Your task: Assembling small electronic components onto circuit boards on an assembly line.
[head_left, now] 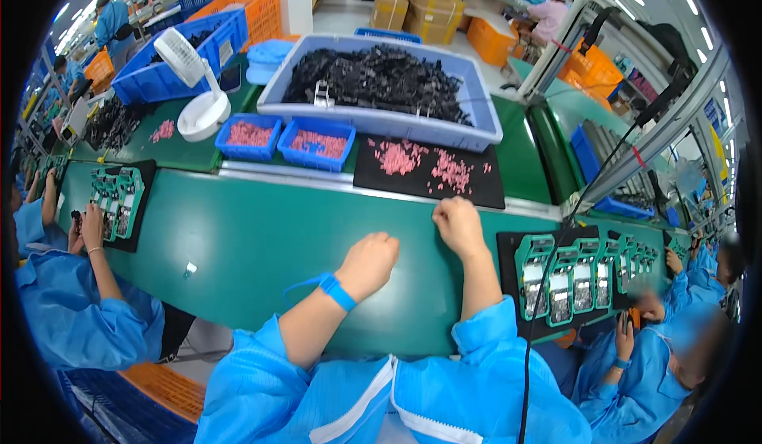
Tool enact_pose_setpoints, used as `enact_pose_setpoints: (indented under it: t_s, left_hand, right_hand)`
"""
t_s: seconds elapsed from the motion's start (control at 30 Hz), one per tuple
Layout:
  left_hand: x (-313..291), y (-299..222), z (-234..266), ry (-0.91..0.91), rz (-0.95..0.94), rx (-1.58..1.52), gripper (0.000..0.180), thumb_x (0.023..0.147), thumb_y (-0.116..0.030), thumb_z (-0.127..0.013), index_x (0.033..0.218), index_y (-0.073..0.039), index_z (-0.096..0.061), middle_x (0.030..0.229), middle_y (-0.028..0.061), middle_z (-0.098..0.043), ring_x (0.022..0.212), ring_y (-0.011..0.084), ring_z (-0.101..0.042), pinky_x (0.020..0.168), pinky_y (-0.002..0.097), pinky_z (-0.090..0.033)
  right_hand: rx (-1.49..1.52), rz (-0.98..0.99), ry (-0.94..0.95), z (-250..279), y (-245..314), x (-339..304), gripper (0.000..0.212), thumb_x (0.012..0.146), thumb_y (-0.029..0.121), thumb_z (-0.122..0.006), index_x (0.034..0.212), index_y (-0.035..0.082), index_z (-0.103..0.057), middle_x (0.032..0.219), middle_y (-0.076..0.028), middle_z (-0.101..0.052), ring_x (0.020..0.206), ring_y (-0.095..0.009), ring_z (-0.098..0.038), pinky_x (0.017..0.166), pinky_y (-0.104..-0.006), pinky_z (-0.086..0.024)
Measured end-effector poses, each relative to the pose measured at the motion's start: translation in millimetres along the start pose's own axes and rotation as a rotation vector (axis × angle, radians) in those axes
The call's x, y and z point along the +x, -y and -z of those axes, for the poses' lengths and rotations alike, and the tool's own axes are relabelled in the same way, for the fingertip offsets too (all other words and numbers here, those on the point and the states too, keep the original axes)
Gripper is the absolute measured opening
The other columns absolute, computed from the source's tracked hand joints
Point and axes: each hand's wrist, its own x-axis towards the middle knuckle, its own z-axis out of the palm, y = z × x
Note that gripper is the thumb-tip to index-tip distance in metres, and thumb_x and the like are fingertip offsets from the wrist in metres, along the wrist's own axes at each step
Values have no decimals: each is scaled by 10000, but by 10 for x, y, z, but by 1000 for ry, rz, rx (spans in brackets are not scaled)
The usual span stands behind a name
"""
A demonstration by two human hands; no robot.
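My left hand (370, 265) is curled closed above the green tabletop (246, 230), with a blue wrist strap (336, 292) around its wrist. Whatever it may hold is hidden. Farther forward and to the right, my right hand (459, 224) has its fingers bent and pressed together, at the near edge of a black mat (373, 176). Anything between those fingers is too small to make out. Small pink pieces lie on the mat in two loose heaps, a left one (397, 158) and a right one (451, 172).
Behind the mat stands a large grey-blue bin (484, 119) of black parts. Two small blue trays (316, 162) of pink pieces and a white fan (205, 115) are to its left. Green fixtures (560, 285) sit on the right. Co-workers sit on both sides; a black cable (548, 261) hangs at right.
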Motion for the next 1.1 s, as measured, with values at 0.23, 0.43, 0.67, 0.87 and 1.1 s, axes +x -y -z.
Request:
enact_pose_setpoints:
  t_s: [0.23, 0.43, 0.67, 0.87, 1.1]
  left_hand:
    - [-52, 3, 0, 25, -20, -30, 72, 794, -111, -592, 774, -45, -613, 812, 147, -614, 817, 343, -603, 737, 431, -496]
    - [-3, 41, 35, 30, -11, -93, 74, 797, -130, -618, 789, -58, -629, 849, 138, -633, 851, 329, -615, 750, 426, -499]
    - [-620, -35, 357, -325, 216, -3, 74, 778, -123, -635, 748, -56, -637, 825, 136, -637, 846, 320, -601, 759, 417, -481]
    - [-1502, -376, 208, -303, 346, -150, 90, 805, -157, -621, 821, -69, -629, 843, 121, -614, 870, 324, -585, 752, 429, -477]
    - [-1634, -442, -31, -518, 187, -273, 64, 833, -116, -589, 820, -54, -580, 818, 79, -565, 839, 270, -538, 752, 390, -453]
  right_hand:
    - [-94, -119, 107, 40, 219, -114, 125, 783, 122, -596, 763, 7, -640, 857, -197, -656, 832, -372, -625, 752, -482, -485]
    - [-196, -207, 111, 16, 300, -83, 182, 746, 149, -575, 738, -16, -651, 811, -237, -662, 782, -399, -649, 734, -497, -511]
    - [-145, -241, 118, -120, 110, -61, 173, 763, 215, -650, 773, 45, -680, 792, -199, -667, 790, -373, -651, 729, -466, -518]
    - [-185, -273, 145, -61, 183, -7, 238, 798, 240, -651, 834, 5, -640, 883, -224, -661, 857, -390, -642, 754, -480, -508]
    - [-191, -40, 40, -256, -303, 14, 169, 823, 118, -553, 845, -49, -555, 835, -269, -623, 830, -456, -601, 722, -529, -471]
